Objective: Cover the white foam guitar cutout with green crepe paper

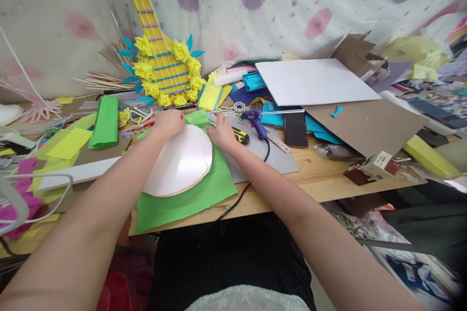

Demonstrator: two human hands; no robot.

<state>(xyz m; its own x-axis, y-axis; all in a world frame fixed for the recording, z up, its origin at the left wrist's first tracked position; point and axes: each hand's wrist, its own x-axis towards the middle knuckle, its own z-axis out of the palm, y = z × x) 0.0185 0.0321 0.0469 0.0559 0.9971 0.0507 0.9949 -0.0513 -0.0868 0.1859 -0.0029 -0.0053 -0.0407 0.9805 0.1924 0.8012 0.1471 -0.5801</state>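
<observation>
A white round board (178,160) with an orange-marked edge lies on a sheet of green crepe paper (215,184) near the table's front. My left hand (170,123) is curled at the far left edge of the board, against the green paper; its fingertips are hidden. At the far right rim, my right hand (222,132) has its thumb and fingers apart, touching the paper's edge beside the board. Just right of that hand lie a yellow-and-black utility knife (241,136) and a blue glue gun (255,122) with a clear glue stick.
A yellow paper guitar (166,73) with paper flowers stands at the back. White foam board (315,82) and brown cardboard (365,124) are stacked on the right. A phone (296,129), scissors (140,114) and a green paper roll (104,121) lie around. A black cord (239,199) crosses the front edge.
</observation>
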